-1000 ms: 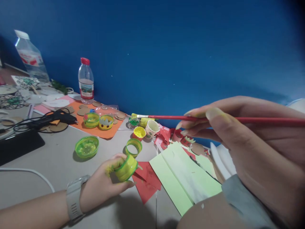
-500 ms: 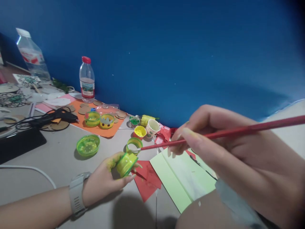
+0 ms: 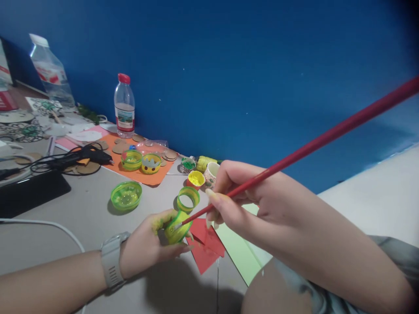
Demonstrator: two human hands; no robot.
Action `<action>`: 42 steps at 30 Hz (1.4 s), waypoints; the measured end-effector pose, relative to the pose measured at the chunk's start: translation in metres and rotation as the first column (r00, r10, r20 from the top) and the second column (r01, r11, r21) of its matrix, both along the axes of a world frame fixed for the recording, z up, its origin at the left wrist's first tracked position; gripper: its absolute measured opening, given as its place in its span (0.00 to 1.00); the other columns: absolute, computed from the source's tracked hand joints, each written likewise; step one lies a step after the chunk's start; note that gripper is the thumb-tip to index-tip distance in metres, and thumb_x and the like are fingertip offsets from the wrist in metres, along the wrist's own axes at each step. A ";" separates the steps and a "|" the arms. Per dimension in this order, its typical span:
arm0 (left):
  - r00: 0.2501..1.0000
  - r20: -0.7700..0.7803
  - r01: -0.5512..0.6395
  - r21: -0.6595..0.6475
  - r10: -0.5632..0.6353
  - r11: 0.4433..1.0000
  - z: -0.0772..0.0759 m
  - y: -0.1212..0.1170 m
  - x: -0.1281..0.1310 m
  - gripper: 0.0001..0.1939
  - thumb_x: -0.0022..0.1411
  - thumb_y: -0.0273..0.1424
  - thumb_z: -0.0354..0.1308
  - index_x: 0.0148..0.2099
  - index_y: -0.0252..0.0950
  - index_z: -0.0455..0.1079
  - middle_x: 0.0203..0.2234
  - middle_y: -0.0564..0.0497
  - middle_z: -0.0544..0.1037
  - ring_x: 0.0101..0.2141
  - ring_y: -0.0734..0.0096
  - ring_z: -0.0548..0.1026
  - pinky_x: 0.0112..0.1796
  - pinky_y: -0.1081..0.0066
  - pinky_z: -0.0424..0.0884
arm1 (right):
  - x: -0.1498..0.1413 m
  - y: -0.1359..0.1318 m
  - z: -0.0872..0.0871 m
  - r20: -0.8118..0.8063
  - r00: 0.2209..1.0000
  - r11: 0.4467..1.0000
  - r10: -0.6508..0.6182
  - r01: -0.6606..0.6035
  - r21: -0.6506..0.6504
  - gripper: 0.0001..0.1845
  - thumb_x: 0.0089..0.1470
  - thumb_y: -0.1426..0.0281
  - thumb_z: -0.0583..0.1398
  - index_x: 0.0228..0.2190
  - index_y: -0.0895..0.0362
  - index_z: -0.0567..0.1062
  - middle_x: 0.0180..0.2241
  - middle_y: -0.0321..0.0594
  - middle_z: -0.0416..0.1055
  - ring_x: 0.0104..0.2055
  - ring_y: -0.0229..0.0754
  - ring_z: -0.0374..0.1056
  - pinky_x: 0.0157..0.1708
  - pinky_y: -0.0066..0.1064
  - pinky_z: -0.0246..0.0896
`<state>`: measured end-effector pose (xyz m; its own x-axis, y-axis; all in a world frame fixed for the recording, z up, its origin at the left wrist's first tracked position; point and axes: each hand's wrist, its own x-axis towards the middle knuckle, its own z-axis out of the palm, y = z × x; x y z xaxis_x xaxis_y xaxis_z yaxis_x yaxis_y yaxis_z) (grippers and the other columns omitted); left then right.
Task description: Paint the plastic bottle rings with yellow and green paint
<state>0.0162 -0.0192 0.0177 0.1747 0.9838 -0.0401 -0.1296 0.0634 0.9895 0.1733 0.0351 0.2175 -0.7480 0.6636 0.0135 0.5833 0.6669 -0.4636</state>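
Observation:
My left hand (image 3: 149, 246), paint-smeared and with a grey watch on the wrist, grips a small green plastic cup (image 3: 176, 226) tilted on its side just above the grey table (image 3: 81, 226). My right hand (image 3: 248, 205) pinches a long red paintbrush (image 3: 294, 152). The brush tip reaches into the cup's open mouth. A red paper piece (image 3: 204, 244) lies under the cup, and a light green sheet (image 3: 240, 253) lies beneath my right hand.
A green ring (image 3: 188, 199), a green bowl-shaped lid (image 3: 126, 195), a yellow paint pot (image 3: 196, 179) and a small paper cup (image 3: 212, 171) stand behind. Farther left lie an orange sheet (image 3: 144, 176) with two decorated cups, a black glue gun (image 3: 87, 157) and a water bottle (image 3: 124, 107).
My right hand has come down and leftward, bringing the brush tip from up in the air into the cup. My left hand has turned the cup's mouth toward the brush.

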 end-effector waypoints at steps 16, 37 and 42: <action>0.992 -0.127 0.011 0.077 -0.001 0.997 -0.001 0.000 -0.002 0.15 0.54 0.35 0.66 0.41 0.35 0.68 0.33 0.52 0.75 0.34 0.70 0.72 0.35 0.73 0.71 | -0.005 0.001 -0.003 0.041 0.999 0.994 -0.011 0.007 0.108 0.08 0.55 0.70 0.53 0.24 0.53 0.64 0.17 0.29 0.66 0.17 0.33 0.60 0.14 0.26 0.48; 0.990 -0.125 0.074 0.073 -0.064 0.995 -0.001 0.001 -0.003 0.15 0.55 0.35 0.67 0.40 0.34 0.68 0.34 0.51 0.76 0.35 0.69 0.73 0.37 0.74 0.70 | 0.008 0.005 -0.001 0.017 0.998 0.993 -0.057 0.055 0.103 0.07 0.56 0.68 0.54 0.26 0.52 0.65 0.18 0.29 0.69 0.16 0.33 0.63 0.11 0.22 0.54; 0.990 -0.128 0.066 0.107 -0.052 0.992 -0.003 0.000 -0.002 0.13 0.54 0.32 0.67 0.37 0.34 0.67 0.31 0.53 0.75 0.31 0.73 0.72 0.34 0.76 0.69 | 0.008 0.005 0.000 -0.004 0.999 0.992 -0.053 0.053 0.118 0.09 0.55 0.69 0.54 0.23 0.53 0.65 0.15 0.28 0.65 0.14 0.30 0.58 0.11 0.20 0.51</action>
<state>0.0140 -0.0196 0.0149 0.2334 0.9714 0.0437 -0.0038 -0.0440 0.9990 0.1814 0.0396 0.2172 -0.7118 0.6960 0.0949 0.6189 0.6852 -0.3840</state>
